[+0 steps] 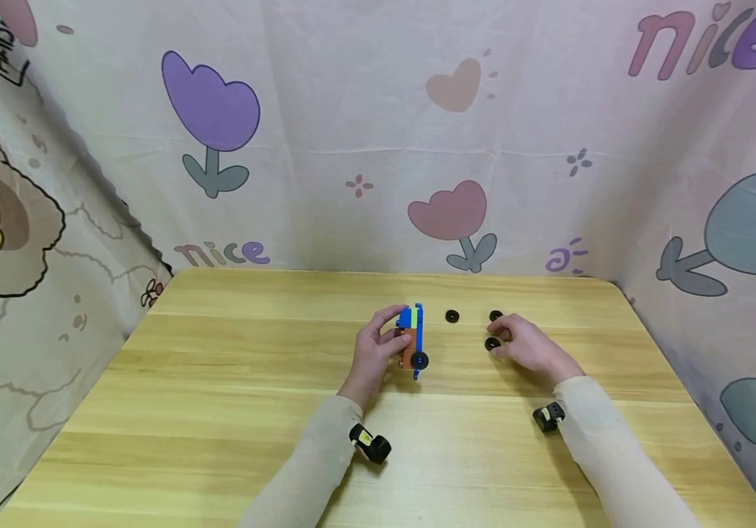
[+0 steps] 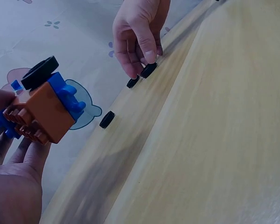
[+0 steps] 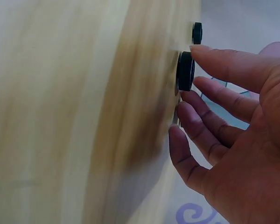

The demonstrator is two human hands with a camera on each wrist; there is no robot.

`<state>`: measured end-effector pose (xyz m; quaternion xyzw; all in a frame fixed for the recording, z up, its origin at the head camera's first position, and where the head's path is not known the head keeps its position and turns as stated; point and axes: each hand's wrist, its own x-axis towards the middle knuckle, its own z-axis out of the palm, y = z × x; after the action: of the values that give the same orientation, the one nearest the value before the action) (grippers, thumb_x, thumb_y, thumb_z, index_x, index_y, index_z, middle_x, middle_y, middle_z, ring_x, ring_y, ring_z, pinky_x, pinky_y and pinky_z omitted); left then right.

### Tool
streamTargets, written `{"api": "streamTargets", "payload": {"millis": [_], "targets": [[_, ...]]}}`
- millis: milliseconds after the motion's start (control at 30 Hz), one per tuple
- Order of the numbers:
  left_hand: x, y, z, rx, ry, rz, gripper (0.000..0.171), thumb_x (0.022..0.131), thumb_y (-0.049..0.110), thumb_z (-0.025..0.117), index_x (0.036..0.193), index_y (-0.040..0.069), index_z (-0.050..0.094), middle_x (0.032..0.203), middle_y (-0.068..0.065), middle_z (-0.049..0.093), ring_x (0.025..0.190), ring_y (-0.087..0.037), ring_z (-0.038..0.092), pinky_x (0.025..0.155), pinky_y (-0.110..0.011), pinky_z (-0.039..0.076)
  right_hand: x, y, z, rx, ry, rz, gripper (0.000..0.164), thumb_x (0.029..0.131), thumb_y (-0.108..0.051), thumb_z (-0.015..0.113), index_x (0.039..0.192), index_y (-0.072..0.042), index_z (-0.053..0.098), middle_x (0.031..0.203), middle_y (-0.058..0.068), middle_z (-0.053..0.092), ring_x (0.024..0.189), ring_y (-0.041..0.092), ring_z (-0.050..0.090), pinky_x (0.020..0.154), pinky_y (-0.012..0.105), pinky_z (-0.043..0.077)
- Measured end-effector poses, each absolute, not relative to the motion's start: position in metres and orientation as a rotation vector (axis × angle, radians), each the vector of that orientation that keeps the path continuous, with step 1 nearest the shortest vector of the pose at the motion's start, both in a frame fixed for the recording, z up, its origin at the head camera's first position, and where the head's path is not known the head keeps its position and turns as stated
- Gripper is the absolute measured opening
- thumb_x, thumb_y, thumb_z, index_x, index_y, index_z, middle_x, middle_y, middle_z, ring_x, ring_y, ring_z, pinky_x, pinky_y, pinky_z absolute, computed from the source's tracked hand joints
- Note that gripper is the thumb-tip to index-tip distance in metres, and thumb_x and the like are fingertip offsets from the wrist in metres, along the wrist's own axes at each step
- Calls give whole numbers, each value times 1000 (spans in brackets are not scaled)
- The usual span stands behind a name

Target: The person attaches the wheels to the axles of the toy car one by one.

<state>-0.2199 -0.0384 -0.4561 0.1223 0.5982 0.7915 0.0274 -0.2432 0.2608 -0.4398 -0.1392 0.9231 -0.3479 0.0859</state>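
My left hand (image 1: 371,356) holds a toy vehicle of building bricks (image 1: 410,339) on end, with the thumb on one side and fingers behind. The toy is orange (image 2: 49,112) and blue with a light green strip, and a black wheel (image 2: 40,73) sits on its side. My right hand (image 1: 531,343) reaches down to a black toy wheel (image 3: 185,71) lying flat on the table, with thumb and index finger at opposite edges of its rim. A second loose wheel (image 1: 496,315) lies just beyond those fingers, partly covered by them.
Another loose black wheel (image 1: 452,316) lies between the two hands, near the back of the wooden table (image 1: 219,381). Behind the table hangs a printed cloth (image 1: 338,110) with flowers and hearts. Small black cameras (image 1: 371,444) are worn on both wrists.
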Motion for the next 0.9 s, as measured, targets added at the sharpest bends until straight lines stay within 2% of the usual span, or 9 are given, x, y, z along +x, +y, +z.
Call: {"api": "streamTargets", "payload": {"millis": [400, 700, 900], "targets": [[-219, -38, -456, 399, 1858, 2439, 45, 93, -3, 63, 136, 6, 56, 138, -9, 45, 109, -31, 61, 88, -38, 53, -245, 256, -443, -430, 2777, -964, 26, 80, 1, 72, 105, 4, 63, 100, 15, 53, 89, 28, 52, 79, 41, 44], [-219, -37, -457, 374, 1878, 2419, 48, 93, -5, 61, 140, 0, 51, 142, -10, 44, 110, -30, 60, 88, -37, 53, -241, 255, -439, -419, 2761, -1004, 28, 81, 5, 67, 108, 4, 61, 97, 11, 60, 89, 25, 56, 83, 43, 46], [-220, -36, -459, 365, 1860, 2425, 47, 92, -5, 62, 138, 2, 53, 139, -10, 47, 109, -29, 61, 88, -38, 54, -236, 253, -435, -422, 2775, -1034, 30, 84, 5, 66, 114, 5, 61, 100, 12, 62, 94, 28, 57, 88, 48, 46]]}}
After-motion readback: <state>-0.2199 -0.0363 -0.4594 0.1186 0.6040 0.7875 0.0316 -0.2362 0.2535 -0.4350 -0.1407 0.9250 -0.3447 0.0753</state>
